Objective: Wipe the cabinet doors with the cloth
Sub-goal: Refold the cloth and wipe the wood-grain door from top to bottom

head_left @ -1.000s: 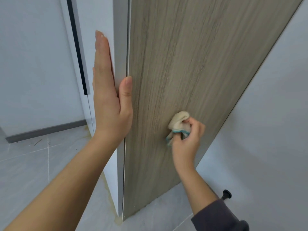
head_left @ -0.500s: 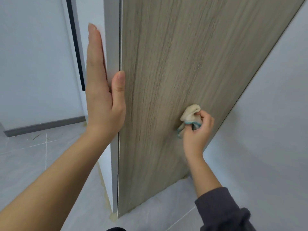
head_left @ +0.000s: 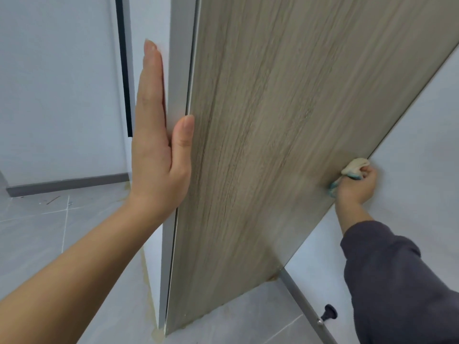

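Head view gives me only part of the cabinet door [head_left: 273, 145]: its wood-grain face runs out of the top of the frame, and the grain toward the right side is smeared, so I cannot read the surface there. My left hand [head_left: 159, 150] shows edge-on. The fingers are straight and pressed together, flat against the white side panel [head_left: 177, 83], with the thumb lying on the near edge of the wood face; the palm is hidden. My right hand [head_left: 356, 187] is at the far right edge of the door, fingers curled round the cloth [head_left: 352, 167]. Most of the cloth is buried in the fist, and only a cream lobe above the knuckles and a teal-trimmed scrap at the left show. I cannot tell whether it presses on the door or on the grey wall [head_left: 422, 108] just beside it. The dark sleeve [head_left: 397, 281] is cut off at the right.

The door's right edge meets that wall with no gap I can see. Below it a metal strip [head_left: 303, 301] slants across the floor [head_left: 49, 232], with a black knob [head_left: 329, 312] just beside it. Left of the white panel, tiled floor runs back to a grey baseboard [head_left: 67, 183].
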The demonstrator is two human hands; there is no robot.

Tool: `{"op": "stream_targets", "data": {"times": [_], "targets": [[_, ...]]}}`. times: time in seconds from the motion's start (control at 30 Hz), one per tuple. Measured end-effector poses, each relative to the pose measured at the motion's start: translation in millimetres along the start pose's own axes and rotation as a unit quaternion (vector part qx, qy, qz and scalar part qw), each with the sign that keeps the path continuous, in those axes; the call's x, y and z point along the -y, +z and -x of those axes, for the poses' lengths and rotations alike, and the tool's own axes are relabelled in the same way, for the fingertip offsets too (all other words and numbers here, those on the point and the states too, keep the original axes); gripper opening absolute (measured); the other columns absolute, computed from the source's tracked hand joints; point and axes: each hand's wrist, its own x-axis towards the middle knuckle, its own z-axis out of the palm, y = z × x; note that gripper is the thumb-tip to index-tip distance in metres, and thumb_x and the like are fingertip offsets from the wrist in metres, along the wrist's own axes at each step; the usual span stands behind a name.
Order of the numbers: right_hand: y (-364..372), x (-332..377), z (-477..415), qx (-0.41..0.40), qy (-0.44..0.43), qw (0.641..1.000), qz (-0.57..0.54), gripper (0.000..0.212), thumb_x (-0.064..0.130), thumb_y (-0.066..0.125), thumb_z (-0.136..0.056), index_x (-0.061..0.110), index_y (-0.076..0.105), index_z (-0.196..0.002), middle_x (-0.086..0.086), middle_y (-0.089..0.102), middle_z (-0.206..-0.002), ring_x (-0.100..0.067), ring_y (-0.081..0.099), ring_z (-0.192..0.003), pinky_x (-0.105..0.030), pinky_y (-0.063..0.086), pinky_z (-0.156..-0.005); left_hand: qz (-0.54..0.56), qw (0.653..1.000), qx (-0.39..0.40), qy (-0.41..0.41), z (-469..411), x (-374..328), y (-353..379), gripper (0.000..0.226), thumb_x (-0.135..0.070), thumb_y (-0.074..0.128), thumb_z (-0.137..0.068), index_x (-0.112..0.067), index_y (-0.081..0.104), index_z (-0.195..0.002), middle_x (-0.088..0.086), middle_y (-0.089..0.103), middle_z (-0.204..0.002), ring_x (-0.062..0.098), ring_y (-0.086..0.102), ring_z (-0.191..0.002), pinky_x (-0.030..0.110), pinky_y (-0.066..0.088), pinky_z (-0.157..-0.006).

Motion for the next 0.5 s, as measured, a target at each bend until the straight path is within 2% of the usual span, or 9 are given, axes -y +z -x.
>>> {"op": "stream_targets", "data": {"times": [0.1, 0.17, 0.27, 0.37, 0.43, 0.5], "targets": [[-1.2, -2.0, -24.1, 0.016, 0.047, 0.999, 0.009, 0.029, 0.013, 0.047, -0.072, 0.04, 0.046, -0.084, 0.0, 0.061, -0.103, -0.025, 0.062, -0.091, -0.039, 0.051, -0.078, 0.009, 1.0, -0.002, 0.0, -0.4, 0.5, 0.4, 0.055, 0.001, 0.034, -0.102, 0.016, 0.006, -0.147, 0.029, 0.01, -0.158, 0.036, 0.013, -0.149, 0.056, 0.019, -0.118], [-0.7, -3.9, -29.2, 0.015, 0.028, 0.999, 0.036, 0.025, 0.013, 0.045, -0.073, 0.036, 0.046, -0.083, 0.0, 0.058, -0.102, -0.022, 0.058, -0.088, -0.04, 0.051, -0.08, 0.014, 1.0, -0.003, -0.002, -0.1, 1.4, 0.4, 0.056, 0.0, 0.034, -0.101, 0.014, 0.006, -0.148, 0.028, 0.01, -0.159, 0.035, 0.014, -0.149, 0.056, 0.02, -0.118], [1.2, -1.7, -28.5, 0.001, 0.038, 0.999, 0.014, 0.024, 0.015, 0.045, -0.077, 0.031, 0.05, -0.093, -0.002, 0.061, -0.104, -0.021, 0.056, -0.086, -0.035, 0.048, -0.076, 0.012, 1.0, -0.003, -0.001, 0.3, 1.2, 0.3, 0.055, 0.0, 0.034, -0.102, 0.013, 0.006, -0.148, 0.028, 0.011, -0.159, 0.035, 0.014, -0.149, 0.057, 0.021, -0.117], [1.8, 5.7, -15.9, -0.009, 0.05, 0.999, -0.016, 0.027, 0.007, 0.047, -0.081, 0.029, 0.049, -0.097, 0.003, 0.057, -0.103, -0.019, 0.058, -0.091, -0.035, 0.052, -0.083, 0.011, 1.0, -0.003, -0.004, 0.8, -0.2, 0.1, 0.056, 0.0, 0.035, -0.102, 0.012, 0.006, -0.149, 0.026, 0.011, -0.159, 0.035, 0.016, -0.149, 0.058, 0.022, -0.116], [1.2, 18.2, 3.7, -0.003, 0.016, 0.999, -0.038, 0.032, 0.001, 0.048, -0.078, 0.03, 0.047, -0.09, 0.003, 0.056, -0.1, -0.016, 0.056, -0.089, -0.035, 0.052, -0.084, 0.014, 1.0, -0.005, -0.008, 0.2, -0.5, 0.8, 0.056, 0.0, 0.035, -0.101, 0.012, 0.007, -0.149, 0.025, 0.011, -0.16, 0.033, 0.015, -0.149, 0.055, 0.02, -0.118], [-1.3, 34.1, 29.3, 0.014, -0.059, 0.997, -0.049, 0.035, -0.002, 0.049, -0.073, 0.03, 0.046, -0.086, 0.0, 0.055, -0.099, -0.015, 0.053, -0.087, -0.028, 0.047, -0.077, 0.017, 1.0, -0.005, -0.008, 0.6, -1.0, 1.0, 0.056, 0.001, 0.035, -0.101, 0.011, 0.007, -0.149, 0.025, 0.011, -0.16, 0.031, 0.013, -0.15, 0.052, 0.017, -0.12]]}}
